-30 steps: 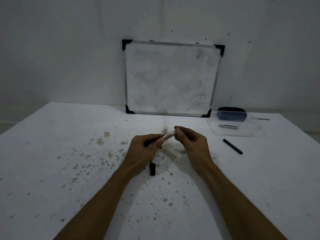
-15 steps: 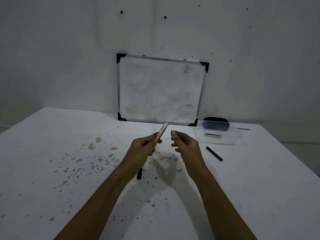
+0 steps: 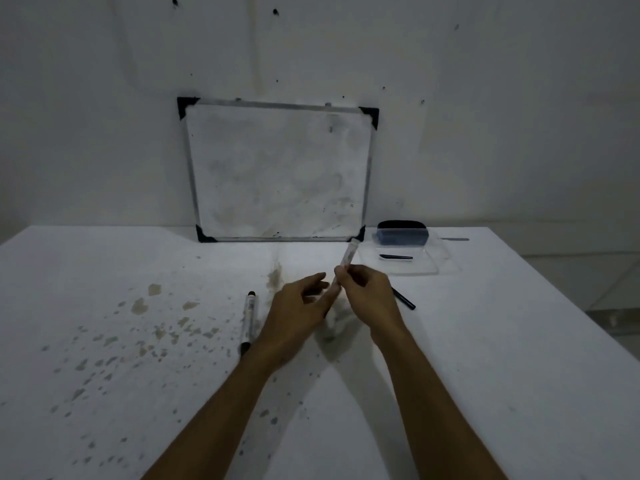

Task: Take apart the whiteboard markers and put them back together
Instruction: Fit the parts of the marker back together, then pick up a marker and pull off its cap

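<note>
My right hand (image 3: 369, 292) pinches the lower end of a white marker barrel (image 3: 348, 255), which points up and away over the table. Just to its left, my left hand (image 3: 298, 308) has relaxed fingers reaching toward the barrel's lower end and holds nothing that I can see. A second whiteboard marker (image 3: 250, 318) with black ends lies on the table left of my left wrist. A thin black marker part (image 3: 404, 299) lies on the table behind my right hand.
A whiteboard (image 3: 277, 171) leans on the wall at the back. A clear plastic tray (image 3: 434, 268) at the back right holds a small black piece (image 3: 396, 257), with a dark eraser (image 3: 401, 233) at its far side. The white table (image 3: 104, 341) is stained.
The barrel has passed from my left hand to my right hand. My left hand has let go and opened. The view has shifted, and a marker on the table now shows.
</note>
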{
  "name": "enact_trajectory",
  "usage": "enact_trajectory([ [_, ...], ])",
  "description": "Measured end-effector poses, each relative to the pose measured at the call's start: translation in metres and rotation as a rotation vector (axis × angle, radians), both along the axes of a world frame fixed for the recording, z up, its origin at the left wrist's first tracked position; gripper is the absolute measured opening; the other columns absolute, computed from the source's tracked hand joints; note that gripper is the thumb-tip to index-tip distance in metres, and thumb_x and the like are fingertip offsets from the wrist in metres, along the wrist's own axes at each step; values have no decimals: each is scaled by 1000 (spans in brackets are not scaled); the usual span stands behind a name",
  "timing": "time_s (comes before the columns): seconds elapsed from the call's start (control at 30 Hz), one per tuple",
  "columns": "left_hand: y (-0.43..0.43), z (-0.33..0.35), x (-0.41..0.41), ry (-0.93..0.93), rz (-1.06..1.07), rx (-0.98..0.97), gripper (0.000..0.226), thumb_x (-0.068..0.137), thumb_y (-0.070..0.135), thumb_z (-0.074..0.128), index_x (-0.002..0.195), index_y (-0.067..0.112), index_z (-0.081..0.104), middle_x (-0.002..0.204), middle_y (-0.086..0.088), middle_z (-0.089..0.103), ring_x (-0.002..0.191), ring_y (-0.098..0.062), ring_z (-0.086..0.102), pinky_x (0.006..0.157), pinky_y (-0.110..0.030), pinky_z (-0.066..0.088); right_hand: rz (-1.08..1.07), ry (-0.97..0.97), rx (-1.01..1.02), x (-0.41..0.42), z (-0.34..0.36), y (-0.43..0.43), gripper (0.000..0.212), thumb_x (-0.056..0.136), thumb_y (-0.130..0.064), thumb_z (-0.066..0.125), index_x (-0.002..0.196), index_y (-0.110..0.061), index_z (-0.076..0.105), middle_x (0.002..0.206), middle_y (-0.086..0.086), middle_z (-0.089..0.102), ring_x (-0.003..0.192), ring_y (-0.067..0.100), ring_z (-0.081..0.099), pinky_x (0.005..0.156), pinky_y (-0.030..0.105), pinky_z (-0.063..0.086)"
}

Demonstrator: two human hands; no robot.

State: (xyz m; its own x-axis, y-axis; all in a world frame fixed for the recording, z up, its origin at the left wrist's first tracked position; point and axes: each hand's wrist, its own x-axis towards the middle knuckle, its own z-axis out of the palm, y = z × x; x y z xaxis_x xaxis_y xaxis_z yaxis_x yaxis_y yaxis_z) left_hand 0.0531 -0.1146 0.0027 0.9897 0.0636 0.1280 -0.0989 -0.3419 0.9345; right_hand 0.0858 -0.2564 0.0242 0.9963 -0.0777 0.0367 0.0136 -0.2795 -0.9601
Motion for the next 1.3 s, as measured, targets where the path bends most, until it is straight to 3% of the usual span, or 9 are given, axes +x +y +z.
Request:
enact_trajectory([
  [0.07,-3,-17,6,-11,24,267,62,101,52,52,151,17,46,152,0,52,137,-18,51,112,-33,40,-53,-78,-212,25,-2,-3,36,98,-42,61,114,-12,74,98,0,76,88,12,70,78,24,54],
  [0.17,-5,-39,9,-99,19,624,58,103,40,50,151,8,41,158,-10,43,145,-28,40,120,-38,28,-148,-89,-416,60,-6,-1,42,92,-45,68,119,-14,69,97,5,78,90,21,74,87,39,58],
  [0.37,-1,-50,12,-180,56,760,58,103,44,42,149,8,46,158,-11,45,149,-29,36,123,-43,26,-194,-105,-632,102,-24,15,35,88,-44,70,86,-10,73,79,7,74,75,25,71,61,29,51],
  [0.6,0,-50,12,-155,69,735,69,98,51,37,151,7,44,159,-10,45,149,-28,37,123,-39,23,-211,-48,-583,102,-30,22,37,90,-40,67,78,-6,73,75,9,73,78,29,72,63,26,41],
  [0.73,2,-47,12,-133,32,703,66,98,51,40,150,10,46,158,-7,45,148,-26,38,124,-41,26,-187,-60,-480,71,-17,18,41,96,-37,65,106,2,71,98,16,74,95,29,69,72,29,45],
  [0.83,9,-29,7,-187,-24,576,46,102,38,51,141,15,55,143,-4,59,128,-21,57,109,-35,44,-196,-77,-347,38,-12,11,43,96,-33,66,127,-3,65,114,12,72,102,23,68,78,23,46],
  [0.97,36,18,-3,-310,-85,479,31,101,28,58,130,21,64,121,5,69,99,-5,66,90,-26,55,-152,-52,-207,-15,-14,12,31,99,-28,62,127,-14,65,117,4,71,98,15,66,79,22,54],
  [1.1,79,37,-20,-277,38,373,27,102,27,59,127,22,67,114,12,67,94,0,63,79,-8,46,45,-16,-371,-49,-23,45,27,96,-32,66,121,-21,67,114,-2,71,99,14,68,90,29,57],
  [1.3,137,-7,-46,-321,249,96,23,100,12,61,121,19,69,104,3,75,79,-12,72,73,-29,59,128,-88,-532,-56,-22,106,43,89,-60,61,112,-25,70,102,-4,76,95,16,71,91,41,56],
])
